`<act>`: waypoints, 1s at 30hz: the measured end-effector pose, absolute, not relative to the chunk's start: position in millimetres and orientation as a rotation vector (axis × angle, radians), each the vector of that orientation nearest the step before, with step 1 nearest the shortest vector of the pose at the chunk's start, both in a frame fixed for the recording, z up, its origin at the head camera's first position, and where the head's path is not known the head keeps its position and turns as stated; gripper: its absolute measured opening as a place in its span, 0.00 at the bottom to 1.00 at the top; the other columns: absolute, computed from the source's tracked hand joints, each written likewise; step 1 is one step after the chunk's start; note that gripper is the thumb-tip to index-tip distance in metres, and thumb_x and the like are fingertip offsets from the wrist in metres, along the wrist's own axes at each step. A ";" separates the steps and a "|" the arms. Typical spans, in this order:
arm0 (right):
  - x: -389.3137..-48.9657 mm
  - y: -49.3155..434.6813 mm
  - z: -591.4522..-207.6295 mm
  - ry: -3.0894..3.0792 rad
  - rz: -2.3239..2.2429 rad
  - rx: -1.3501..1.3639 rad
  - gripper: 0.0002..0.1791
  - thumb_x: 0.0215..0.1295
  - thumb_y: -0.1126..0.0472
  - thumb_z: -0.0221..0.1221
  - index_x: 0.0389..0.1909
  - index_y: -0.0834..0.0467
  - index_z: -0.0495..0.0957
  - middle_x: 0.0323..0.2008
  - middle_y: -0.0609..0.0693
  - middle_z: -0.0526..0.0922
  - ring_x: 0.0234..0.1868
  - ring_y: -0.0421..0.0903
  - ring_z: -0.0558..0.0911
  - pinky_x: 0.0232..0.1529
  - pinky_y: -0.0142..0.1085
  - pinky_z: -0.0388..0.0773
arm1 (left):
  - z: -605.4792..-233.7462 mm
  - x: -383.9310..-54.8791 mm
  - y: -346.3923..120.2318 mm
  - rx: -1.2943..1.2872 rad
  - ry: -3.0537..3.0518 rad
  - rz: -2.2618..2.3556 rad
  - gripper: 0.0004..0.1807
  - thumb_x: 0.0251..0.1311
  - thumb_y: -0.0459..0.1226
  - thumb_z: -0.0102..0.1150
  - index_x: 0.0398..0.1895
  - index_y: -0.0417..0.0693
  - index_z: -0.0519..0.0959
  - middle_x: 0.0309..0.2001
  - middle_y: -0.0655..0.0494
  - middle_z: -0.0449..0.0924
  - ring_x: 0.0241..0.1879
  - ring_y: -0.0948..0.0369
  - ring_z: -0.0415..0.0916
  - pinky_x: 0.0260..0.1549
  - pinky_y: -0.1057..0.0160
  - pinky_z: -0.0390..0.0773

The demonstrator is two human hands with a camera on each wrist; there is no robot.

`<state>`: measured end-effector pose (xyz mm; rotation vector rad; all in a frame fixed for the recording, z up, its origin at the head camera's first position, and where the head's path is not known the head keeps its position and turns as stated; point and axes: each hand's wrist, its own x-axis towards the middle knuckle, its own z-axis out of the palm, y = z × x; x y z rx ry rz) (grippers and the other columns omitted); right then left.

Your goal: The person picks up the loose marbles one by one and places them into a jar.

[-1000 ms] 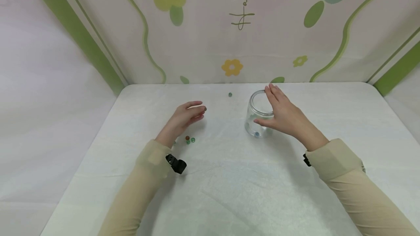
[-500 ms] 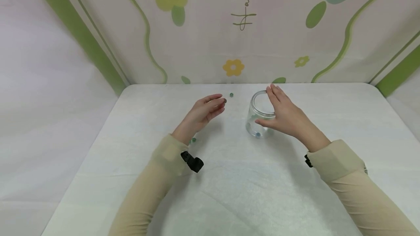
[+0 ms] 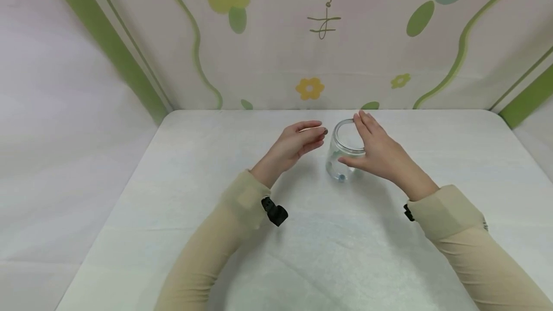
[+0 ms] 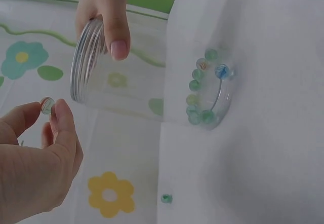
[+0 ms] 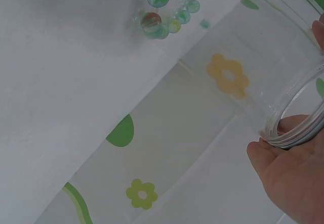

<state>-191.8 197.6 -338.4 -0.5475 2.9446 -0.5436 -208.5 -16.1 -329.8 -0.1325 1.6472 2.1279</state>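
Note:
My left hand pinches a clear glass marble with reddish and green swirls between thumb and fingertips. It hovers just left of the rim of a clear glass jar, apart from it. The jar stands upright on the table, its mouth uncovered. Around the jar's upper part my right hand grips, thumb on the near side and fingers at the far rim. Several marbles, mostly green, lie on the jar's bottom, with a blue-swirled marble among them.
A loose green marble lies on the white-covered table near its back edge. Behind the table hangs a cloth backdrop printed with flowers. Black wrist cameras sit at the sleeve cuffs.
My left hand has moved right with its marble, from the left part of the table to beside the jar's rim. My right hand and the jar have stayed in place.

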 end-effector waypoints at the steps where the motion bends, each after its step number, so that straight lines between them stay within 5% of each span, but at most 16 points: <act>1: -191.7 197.6 -338.2 2.944 -0.543 -0.549 0.60 0.57 0.39 0.63 0.75 0.65 0.38 0.76 0.62 0.37 0.77 0.60 0.41 0.69 0.63 0.56 | -328.9 -208.4 -13.3 -0.125 1.659 2.122 0.22 0.66 0.32 0.55 0.62 0.39 0.70 0.48 0.51 0.77 0.49 0.60 0.76 0.61 0.61 0.75; 10: -191.5 198.8 -338.2 2.941 -0.555 -0.558 0.59 0.57 0.40 0.63 0.74 0.65 0.37 0.76 0.62 0.37 0.77 0.59 0.40 0.68 0.63 0.57 | -324.7 -205.2 7.9 0.015 1.809 2.034 0.21 0.65 0.34 0.57 0.60 0.40 0.71 0.55 0.41 0.78 0.43 0.62 0.79 0.54 0.63 0.80; 30: -190.4 201.6 -338.2 2.943 -0.560 -0.556 0.59 0.57 0.41 0.63 0.74 0.65 0.38 0.76 0.62 0.37 0.77 0.59 0.40 0.68 0.63 0.58 | -323.3 -206.8 19.4 0.008 1.896 2.001 0.22 0.62 0.33 0.60 0.59 0.39 0.73 0.52 0.46 0.79 0.39 0.64 0.79 0.50 0.64 0.82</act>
